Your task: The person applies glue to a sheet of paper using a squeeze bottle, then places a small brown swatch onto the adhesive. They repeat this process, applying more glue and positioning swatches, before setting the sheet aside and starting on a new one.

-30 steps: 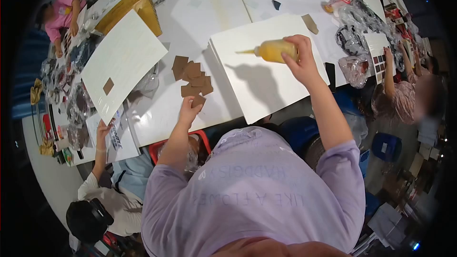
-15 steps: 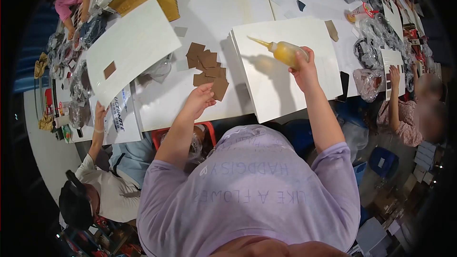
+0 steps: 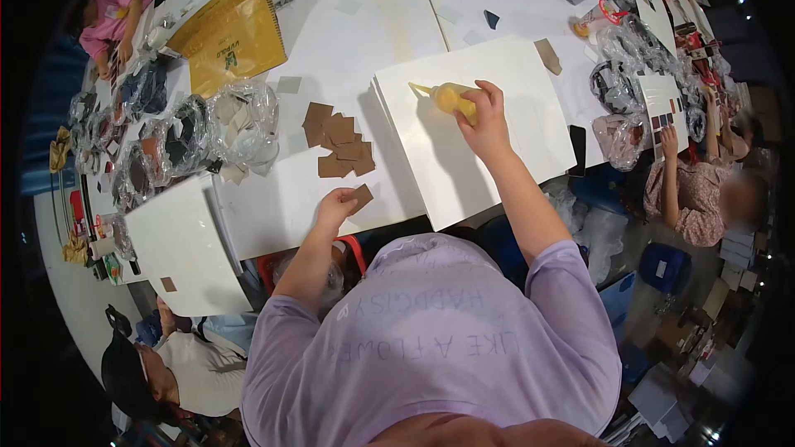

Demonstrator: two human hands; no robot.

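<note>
My left hand (image 3: pixel 338 209) pinches a small brown square swatch (image 3: pixel 361 197) near the table's front edge. Just beyond it lies a loose pile of similar brown swatches (image 3: pixel 338 139). In my right hand (image 3: pixel 485 122) is a glue bottle (image 3: pixel 451 99), a soft yellow squeeze bottle with a long thin nozzle pointing left. The bottle is tilted over a stack of white boards (image 3: pixel 505 161), whose top sheet looks blank.
At left, a co-worker (image 3: pixel 195 368) has a white board (image 3: pixel 184 248) bearing one brown square. Bagged swatches (image 3: pixel 244 124) and a yellow envelope (image 3: pixel 236 37) lie behind. A dark phone (image 3: pixel 577 149) lies right of the stack. Another co-worker (image 3: pixel 687 199) sits at right.
My left hand has drawn a swatch off the pile toward me. My right hand has moved left and nearer the boards with the bottle. The left co-worker's board has swung down toward the table edge.
</note>
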